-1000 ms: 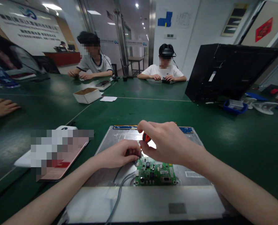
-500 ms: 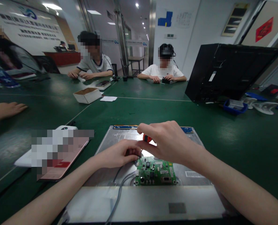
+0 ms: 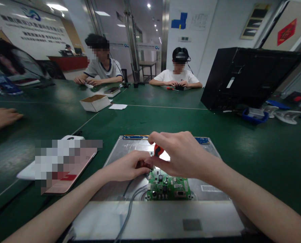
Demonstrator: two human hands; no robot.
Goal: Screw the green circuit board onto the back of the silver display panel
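Note:
A red-and-black screwdriver (image 3: 158,150) is gripped by its handle in my right hand (image 3: 182,153), above the far left corner of a green circuit board (image 3: 168,185). My left hand (image 3: 130,165) is curled at that same corner, its fingertips pinched beside the screwdriver's lower end; what they hold there, perhaps the shaft or a screw, is too small to make out. The board sits on the metal back of a flat display panel (image 3: 206,199). Grey cables (image 3: 130,212) run from the board's left side towards me. My hands hide the middle of the panel's far part.
Left of the panel lie a pink phone (image 3: 71,175) and a white device (image 3: 28,172). Farther off are a white open box (image 3: 95,103), a paper slip (image 3: 118,106), a black monitor (image 3: 241,77) and a blue tray (image 3: 255,115). Several people sit around the green table (image 3: 150,118).
The screwdriver handle has turned slightly in my right hand and more of it shows. My left hand stays in place. Across the table, a person has put down a red-handled tool.

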